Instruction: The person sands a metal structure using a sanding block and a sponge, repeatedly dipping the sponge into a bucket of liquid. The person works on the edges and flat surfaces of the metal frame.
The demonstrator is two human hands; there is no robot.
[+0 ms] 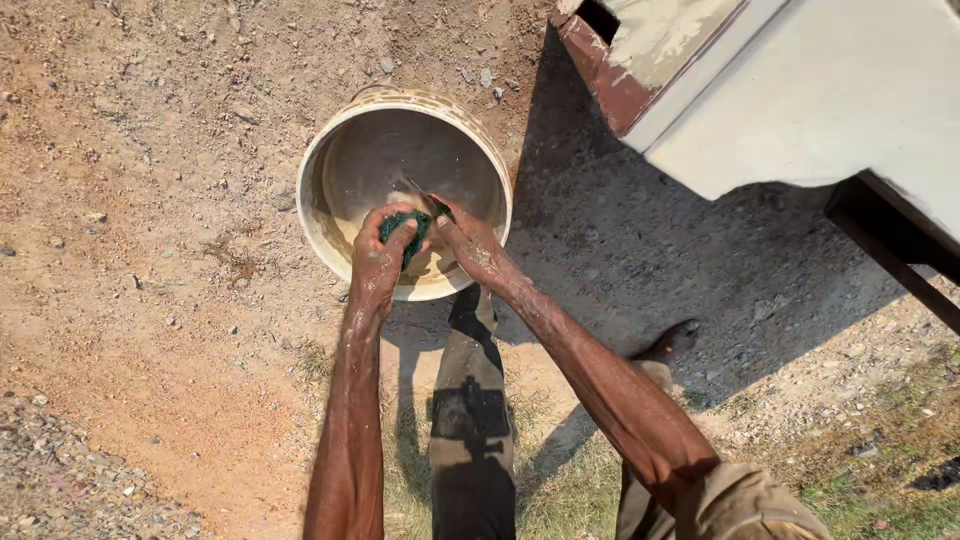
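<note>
Bucket [330, 150], round, cream-coloured with mottled brown staining on the outer wall, is set on bare reddish, stony ground, mouth turned up toward the camera; murky pale water is seen in its bottom. No label or printed mark can be made out on it.

Scouring pad [405, 228], dark green and crumpled, is held above the near rim of the bucket. It is clamped in the left hand [380, 255], fingers curled over it.

Blade-like metal tool [418, 195], thin and grey, is gripped at its near end by the right hand [470, 245]. Its long axis is laid diagonally, the free tip pointed up-left into the bucket; the handle is hidden by the fingers. The two hands are brought together, touching at the pad, both wet.

Painted structure [800, 90], off-white with a rust-brown edge, is seen at upper right, casting shadow over the gravel. Sparse grass [560, 490] is noted by the person's trousered legs [470, 420].
</note>
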